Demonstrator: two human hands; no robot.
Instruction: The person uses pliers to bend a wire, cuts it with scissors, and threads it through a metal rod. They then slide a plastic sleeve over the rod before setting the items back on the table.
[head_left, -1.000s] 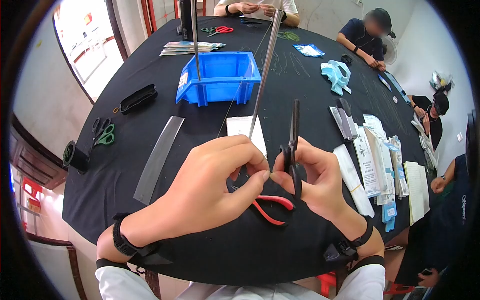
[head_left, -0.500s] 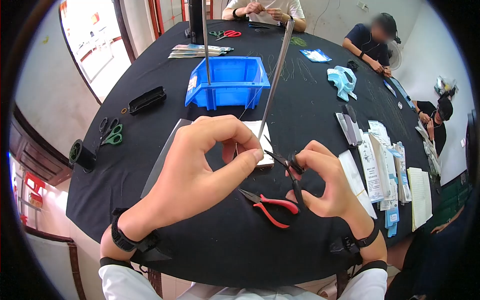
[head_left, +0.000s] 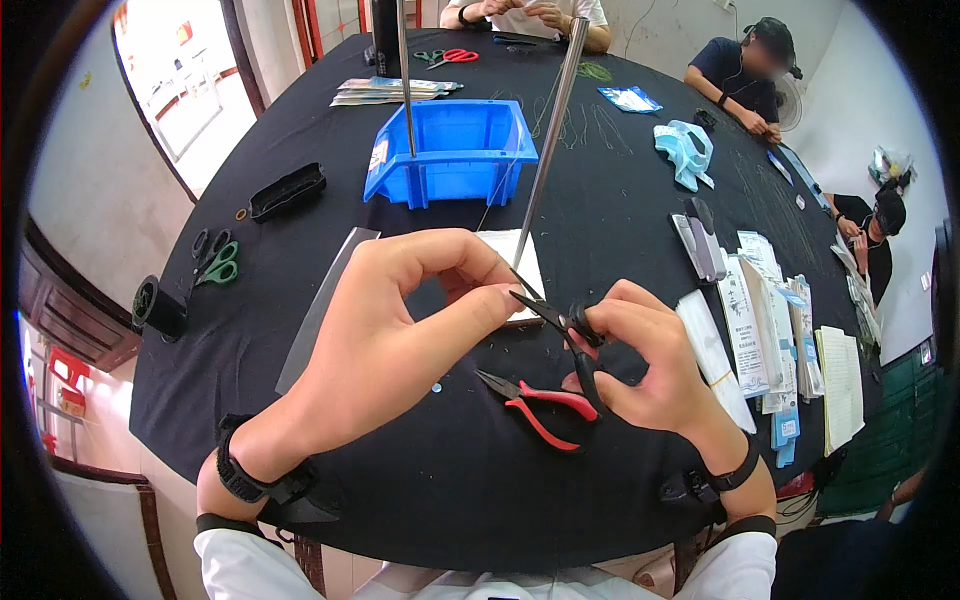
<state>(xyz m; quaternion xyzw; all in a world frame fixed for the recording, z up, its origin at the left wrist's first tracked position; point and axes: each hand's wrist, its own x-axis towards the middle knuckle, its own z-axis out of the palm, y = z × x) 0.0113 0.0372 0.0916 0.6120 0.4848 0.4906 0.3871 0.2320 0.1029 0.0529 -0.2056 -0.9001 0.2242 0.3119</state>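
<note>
Thumb and forefinger of my left hand (head_left: pixel 420 320) are pinched together; what they hold is too small to name. My right hand (head_left: pixel 640 355) has its fingers in the handles of black scissors (head_left: pixel 578 345), whose slightly parted blades point at my left fingertips. Below the scissors, red-handled pliers (head_left: pixel 540 402) lie on the black cloth. A white pad (head_left: pixel 527 272) is partly hidden behind my left hand. A thin metal rod (head_left: pixel 550 140) rises above the pad.
Beyond my hands stands a blue bin (head_left: pixel 450 178). Green scissors (head_left: pixel 217 263) and a black spool (head_left: pixel 158 308) lie left. Right are a stapler (head_left: pixel 703 245), paper packets (head_left: pixel 745 320) and a notebook (head_left: pixel 838 385). Other people sit around the far side and right.
The scissor blades have come closer to my left fingertips and the gap between them is narrower. A small pale round piece now shows on the cloth below my left hand.
</note>
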